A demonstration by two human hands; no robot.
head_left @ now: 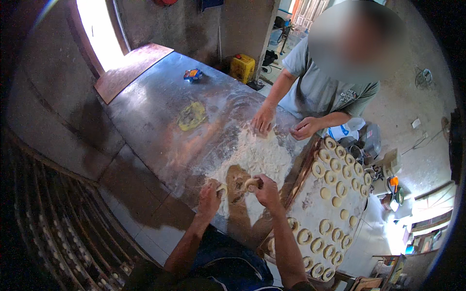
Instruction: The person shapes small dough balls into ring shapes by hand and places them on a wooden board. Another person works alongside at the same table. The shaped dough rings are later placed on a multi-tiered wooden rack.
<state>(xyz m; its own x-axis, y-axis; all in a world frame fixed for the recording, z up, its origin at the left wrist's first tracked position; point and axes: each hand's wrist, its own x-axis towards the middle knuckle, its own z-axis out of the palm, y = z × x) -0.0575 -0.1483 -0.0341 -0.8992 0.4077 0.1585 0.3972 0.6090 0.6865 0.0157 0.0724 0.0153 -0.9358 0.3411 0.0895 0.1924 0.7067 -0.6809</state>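
Note:
At the near edge of the table, my left hand (209, 200) is closed on a pale piece of dough (222, 190), mostly hidden by the fingers. A ring of dough (251, 184) is pinched in my right hand (267, 192), a little to the right of the left one. Both hands are just above a broad spread of white flour (257, 157) on the dark table top (160, 131). Right of my right forearm lies a floured board (310, 199) bearing rows of dough rings (318, 169) and several small round dough pieces (325, 193).
Across the table a co-worker in a grey shirt (310, 87) has one hand (263, 120) at the flour. A yellow smear (191, 116), a small blue packet (192, 74) and a wooden sheet (131, 70) lie farther left. A yellow jerrycan (242, 68) stands behind; a rack (63, 233) fills the lower left.

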